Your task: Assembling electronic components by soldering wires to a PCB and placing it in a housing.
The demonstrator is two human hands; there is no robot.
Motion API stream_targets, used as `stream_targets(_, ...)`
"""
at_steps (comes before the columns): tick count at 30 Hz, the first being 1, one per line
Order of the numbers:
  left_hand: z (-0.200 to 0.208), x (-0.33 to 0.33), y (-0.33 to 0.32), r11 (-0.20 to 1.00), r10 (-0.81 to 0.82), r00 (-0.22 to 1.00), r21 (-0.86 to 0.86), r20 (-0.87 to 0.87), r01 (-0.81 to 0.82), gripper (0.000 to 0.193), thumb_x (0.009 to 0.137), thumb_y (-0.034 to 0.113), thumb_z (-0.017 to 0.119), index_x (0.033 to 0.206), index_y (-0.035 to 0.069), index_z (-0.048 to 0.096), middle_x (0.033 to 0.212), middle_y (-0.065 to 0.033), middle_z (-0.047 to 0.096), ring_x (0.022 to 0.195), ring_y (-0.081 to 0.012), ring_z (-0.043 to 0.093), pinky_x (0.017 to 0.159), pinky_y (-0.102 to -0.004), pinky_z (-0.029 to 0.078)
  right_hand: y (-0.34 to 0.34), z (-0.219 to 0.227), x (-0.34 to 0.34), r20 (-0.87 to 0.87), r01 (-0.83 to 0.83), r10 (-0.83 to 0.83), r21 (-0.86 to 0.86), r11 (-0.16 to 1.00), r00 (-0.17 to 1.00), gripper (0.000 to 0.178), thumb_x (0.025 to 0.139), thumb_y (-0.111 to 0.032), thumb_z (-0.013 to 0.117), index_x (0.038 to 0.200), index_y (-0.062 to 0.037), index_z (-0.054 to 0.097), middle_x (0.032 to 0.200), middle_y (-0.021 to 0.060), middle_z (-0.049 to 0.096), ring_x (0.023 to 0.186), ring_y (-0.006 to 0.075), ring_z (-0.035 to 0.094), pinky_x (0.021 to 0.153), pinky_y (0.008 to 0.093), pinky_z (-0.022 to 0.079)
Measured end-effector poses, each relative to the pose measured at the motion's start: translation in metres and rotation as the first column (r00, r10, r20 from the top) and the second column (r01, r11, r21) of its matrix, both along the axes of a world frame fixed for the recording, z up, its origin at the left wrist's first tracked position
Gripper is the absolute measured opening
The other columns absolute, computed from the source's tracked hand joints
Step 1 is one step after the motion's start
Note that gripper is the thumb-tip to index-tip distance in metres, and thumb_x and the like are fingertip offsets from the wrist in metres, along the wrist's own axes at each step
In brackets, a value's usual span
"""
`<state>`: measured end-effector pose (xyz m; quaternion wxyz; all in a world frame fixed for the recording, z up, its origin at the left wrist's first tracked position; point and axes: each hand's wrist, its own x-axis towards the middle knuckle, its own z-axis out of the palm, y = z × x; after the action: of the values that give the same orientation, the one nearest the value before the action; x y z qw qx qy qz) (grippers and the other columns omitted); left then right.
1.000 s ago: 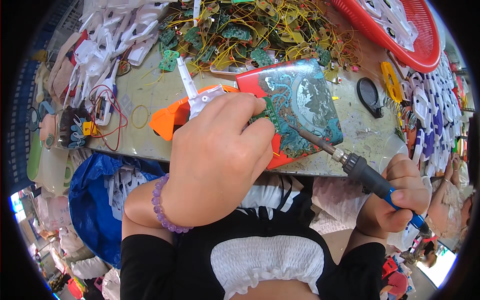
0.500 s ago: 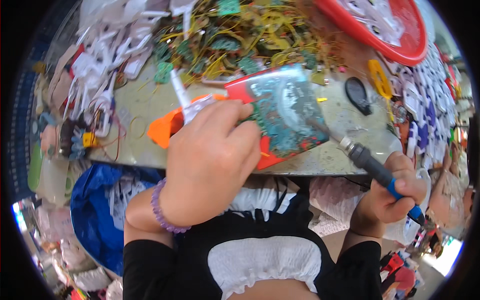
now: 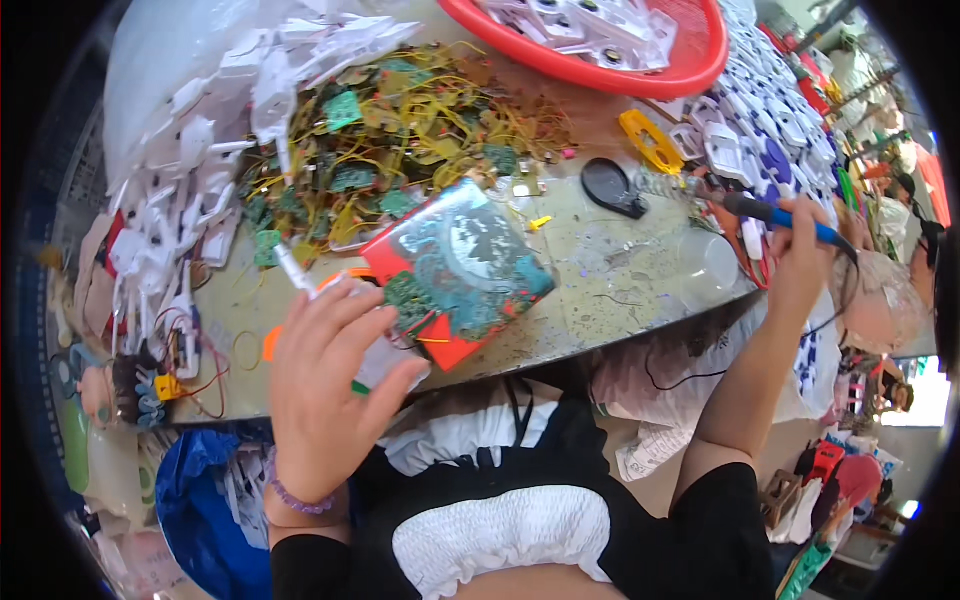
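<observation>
My right hand [image 3: 803,240] grips a soldering iron [image 3: 752,207] by its blue and black handle. The iron's metal end points left into a wire coil holder [image 3: 660,186]. Over the near edge of the table, my left hand [image 3: 335,365] has its fingers stretched and the thumb apart. Beneath and beside it shows a white plastic housing [image 3: 292,268], partly hidden by the hand. Just right of that hand, a green circuit board [image 3: 408,300] with a yellow wire lies on a stained red-edged box [image 3: 470,255]. An orange piece [image 3: 270,343] peeks out behind the fingers.
Wired circuit boards [image 3: 400,140] are heaped at the back, beside white plastic parts [image 3: 190,190]. A red basket [image 3: 700,75] holds more parts. A black ring-shaped piece [image 3: 612,188], a yellow frame [image 3: 650,142] and a clear cup [image 3: 708,262] are on the right. A blue bag [image 3: 205,500] hangs below.
My right hand has carried the soldering iron away from the box, up and right to the coil holder. My left hand has opened and drawn back left, leaving the circuit board on the box.
</observation>
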<state>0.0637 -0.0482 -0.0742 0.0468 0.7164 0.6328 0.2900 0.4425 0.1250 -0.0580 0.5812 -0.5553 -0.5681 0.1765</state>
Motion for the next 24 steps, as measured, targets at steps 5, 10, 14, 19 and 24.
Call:
stream_targets(5,-0.002,-0.003,-0.001,0.995,-0.095,0.988,0.055,0.121,0.088,0.044,0.070,0.020,0.079,0.109,0.004,0.063,0.112,-0.0119,0.063,0.105,-0.0322,0.059,0.095,-0.0445,0.045,0.031,-0.047,-0.027,0.061,-0.163,0.174,-0.155,0.974,0.983,0.026,0.096,-0.027,0.056,0.092,-0.0027,0.064,0.060,-0.0025,0.049,0.055,0.0037,0.041,0.051,0.0198,0.028)
stream_targets(10,0.000,0.004,0.006,0.990,-0.113,0.977,0.108,0.180,0.094,0.044,0.069,0.014,0.079,0.108,0.003,0.064,0.110,-0.0135,0.065,0.102,-0.0324,0.062,0.089,-0.0397,0.048,0.007,-0.070,-0.072,-0.305,-0.010,-0.001,-0.032,0.999,0.952,0.043,0.089,-0.014,0.066,0.125,-0.0014,0.046,0.070,-0.0029,0.051,0.055,0.0033,0.040,0.050,0.0191,0.029)
stream_targets(14,0.007,-0.005,0.016,0.992,-0.048,0.989,0.122,0.140,0.030,0.034,0.074,0.001,0.063,0.108,0.004,0.065,0.109,-0.0138,0.066,0.101,-0.0326,0.062,0.088,-0.0387,0.048,-0.033,-0.087,-0.078,-0.426,-0.061,0.032,-0.054,0.997,0.904,0.040,0.090,-0.009,0.063,0.124,-0.0004,0.045,0.067,-0.0035,0.046,0.056,0.0033,0.038,0.048,0.0193,0.027)
stream_targets(19,0.000,-0.014,0.013,0.993,-0.018,0.990,0.114,0.142,0.002,0.030,0.075,-0.003,0.059,0.103,0.004,0.064,0.099,-0.0124,0.065,0.094,-0.0323,0.062,0.079,-0.0401,0.050,-0.078,-0.110,-0.083,-0.237,-0.336,0.310,-0.076,0.939,0.921,0.019,0.090,0.000,0.059,0.109,0.0002,0.056,0.078,-0.0010,0.054,0.062,0.0032,0.046,0.055,0.0169,0.036)
stream_targets(24,-0.007,-0.009,0.006,0.998,-0.047,0.972,0.042,0.230,0.038,0.030,0.075,-0.005,0.056,0.102,0.005,0.064,0.101,-0.0109,0.067,0.098,-0.0304,0.062,0.086,-0.0386,0.046,-0.095,-0.094,-0.110,-0.255,-0.514,0.488,-0.041,0.857,0.834,0.015,0.086,0.006,0.062,0.100,0.0009,0.060,0.088,0.0025,0.058,0.068,0.0048,0.050,0.060,0.0185,0.040)
